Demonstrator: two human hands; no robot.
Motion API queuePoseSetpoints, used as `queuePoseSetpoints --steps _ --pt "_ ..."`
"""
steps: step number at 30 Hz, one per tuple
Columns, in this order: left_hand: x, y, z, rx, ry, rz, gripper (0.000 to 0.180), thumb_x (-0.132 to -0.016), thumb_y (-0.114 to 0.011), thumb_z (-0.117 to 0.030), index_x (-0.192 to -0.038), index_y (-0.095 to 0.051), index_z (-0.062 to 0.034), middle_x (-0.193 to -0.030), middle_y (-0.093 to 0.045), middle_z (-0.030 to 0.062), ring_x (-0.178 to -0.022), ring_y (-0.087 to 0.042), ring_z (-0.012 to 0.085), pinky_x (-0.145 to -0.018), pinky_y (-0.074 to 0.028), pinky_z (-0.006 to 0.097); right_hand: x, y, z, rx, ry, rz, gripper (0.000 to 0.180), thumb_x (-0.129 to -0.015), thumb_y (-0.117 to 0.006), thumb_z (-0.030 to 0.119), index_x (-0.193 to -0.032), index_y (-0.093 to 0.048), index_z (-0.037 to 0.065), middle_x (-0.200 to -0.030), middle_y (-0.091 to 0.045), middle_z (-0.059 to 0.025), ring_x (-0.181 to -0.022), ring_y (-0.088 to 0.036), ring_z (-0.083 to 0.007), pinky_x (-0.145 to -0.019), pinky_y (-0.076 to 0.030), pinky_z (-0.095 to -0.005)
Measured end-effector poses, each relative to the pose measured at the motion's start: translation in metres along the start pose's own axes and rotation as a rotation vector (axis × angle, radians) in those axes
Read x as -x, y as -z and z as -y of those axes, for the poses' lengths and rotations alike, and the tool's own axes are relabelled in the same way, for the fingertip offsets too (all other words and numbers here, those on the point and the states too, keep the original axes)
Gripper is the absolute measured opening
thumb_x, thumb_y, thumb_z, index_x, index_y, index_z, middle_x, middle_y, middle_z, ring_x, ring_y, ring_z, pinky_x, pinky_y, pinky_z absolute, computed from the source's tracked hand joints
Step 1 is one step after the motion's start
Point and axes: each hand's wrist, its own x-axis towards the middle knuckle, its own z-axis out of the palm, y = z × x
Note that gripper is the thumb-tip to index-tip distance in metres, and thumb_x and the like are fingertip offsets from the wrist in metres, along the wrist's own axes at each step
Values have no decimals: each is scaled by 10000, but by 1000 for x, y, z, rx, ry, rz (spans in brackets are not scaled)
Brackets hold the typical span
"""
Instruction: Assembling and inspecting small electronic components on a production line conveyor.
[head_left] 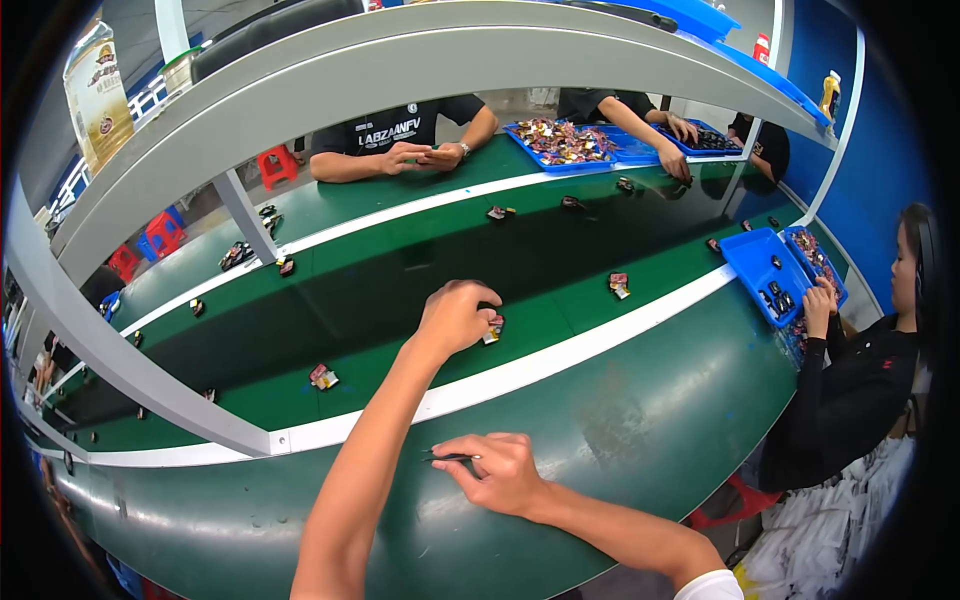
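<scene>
My left hand (460, 316) reaches over the dark green conveyor belt (560, 300), its fingers curled down onto a small black piece with a red, yellow and white packet (493, 329). Part of that piece is hidden under the fingers. Nearer me, over the green tabletop, my right hand (503, 473) is closed on dark tweezers (452, 458), tips pointing left. Similar small black pieces with coloured packets lie along the belt, one (619, 286) to the right and another (323, 377) to the left.
A grey metal frame (480, 55) arches over the belt. At right, a person handles things by a blue tray (752, 262). Across the belt, other people's hands work near a blue tray of packets (560, 166). A white rail (560, 362) edges the belt.
</scene>
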Motion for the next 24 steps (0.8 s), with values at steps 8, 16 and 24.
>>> queuePoseSetpoints --steps 8,16,24 --pt "-11 -21 2 -242 182 180 109 -763 -750 -84 -866 -760 -51 -917 -745 126 -878 -707 300 -799 -565 397 0 0 1 -30 4 11 122 -801 -783 51 -897 -710 66 -792 -739 -49 -564 -669 -245 -529 -520 -320" --pt "27 21 4 314 536 186 74 -814 -691 -45 -817 -669 25 -666 -686 106 -535 -651 152 -468 -495 300 1 -1 -7 -26 44 1 181 -764 -830 48 -912 -726 47 -729 -739 -85 -567 -701 -200 -518 -521 -283" --pt "149 53 -13 748 653 -220 178 -946 -639 -59 -1047 -654 87 -710 -670 83 -483 -599 127 -384 -398 237 -3 -2 3 -60 34 -20 138 -790 -796 62 -888 -699 68 -763 -733 -59 -527 -649 -219 -502 -506 -308"
